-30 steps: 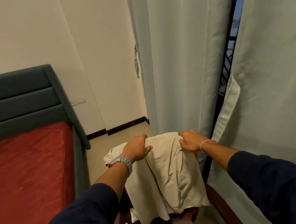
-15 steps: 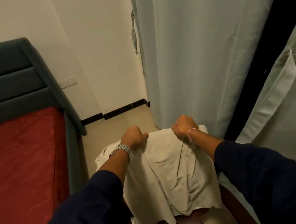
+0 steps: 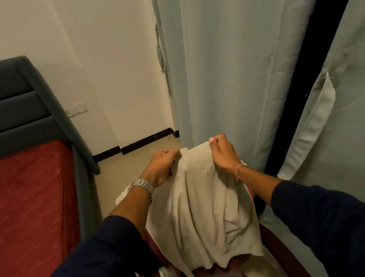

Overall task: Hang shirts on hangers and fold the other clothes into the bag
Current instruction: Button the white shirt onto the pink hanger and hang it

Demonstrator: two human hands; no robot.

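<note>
While the pale green curtains (image 3: 236,59) hang ahead of me and to my right, with a dark gap between them, the bed (image 3: 20,198) lies to my left, its red mattress set against a grey padded headboard (image 3: 1,106). Between bed and curtains, low in front of me, stands a dark reddish chair (image 3: 275,243), mostly covered. Over it drapes the cream shirt (image 3: 200,218), its lower edge hanging toward me and a small embroidered mark near the top. Both my arms reach forward in dark blue sleeves (image 3: 90,270). With my left hand (image 3: 159,165) I pinch the shirt's top edge on the left, fingers curled round the cloth; with my right hand (image 3: 223,153) I clutch the same edge on the right, lifted a little. On my left wrist sits a metal watch (image 3: 143,185); on my right, a thin bracelet (image 3: 238,171).
</note>
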